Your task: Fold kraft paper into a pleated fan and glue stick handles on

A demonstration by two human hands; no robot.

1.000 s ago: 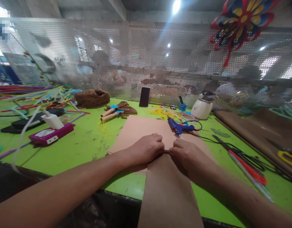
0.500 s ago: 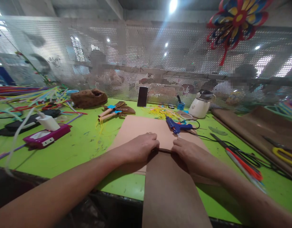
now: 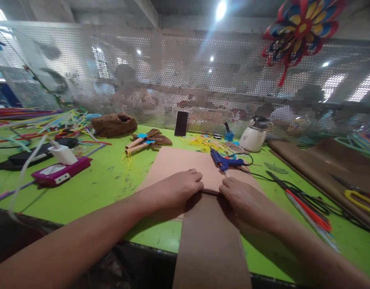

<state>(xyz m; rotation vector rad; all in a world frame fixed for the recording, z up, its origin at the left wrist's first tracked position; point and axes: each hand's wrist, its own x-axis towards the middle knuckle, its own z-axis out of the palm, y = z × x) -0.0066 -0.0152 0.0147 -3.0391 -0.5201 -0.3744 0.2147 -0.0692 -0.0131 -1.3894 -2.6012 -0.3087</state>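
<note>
A long brown paper strip (image 3: 210, 241) runs from the table's near edge toward a pink-tan sheet (image 3: 178, 162) lying on the green table (image 3: 106, 184). My left hand (image 3: 180, 189) and my right hand (image 3: 243, 198) rest side by side at the strip's far end. Both have fingers curled over and pressed on its rolled edge (image 3: 211, 192). A ring shows on a left-hand finger. Just beyond the right hand lies a blue glue gun (image 3: 225, 161) with its black cord.
At the left are a pink box with a white charger (image 3: 60, 168) and coloured strips (image 3: 46, 124). A brown pouch (image 3: 114, 124), a phone (image 3: 182, 123) and a white kettle (image 3: 255, 133) stand at the back. Scissors (image 3: 357, 196) and brown sheets (image 3: 329, 160) lie right.
Both hands have shifted slightly forward along the strip, with the rolled edge between them. Little else differs.
</note>
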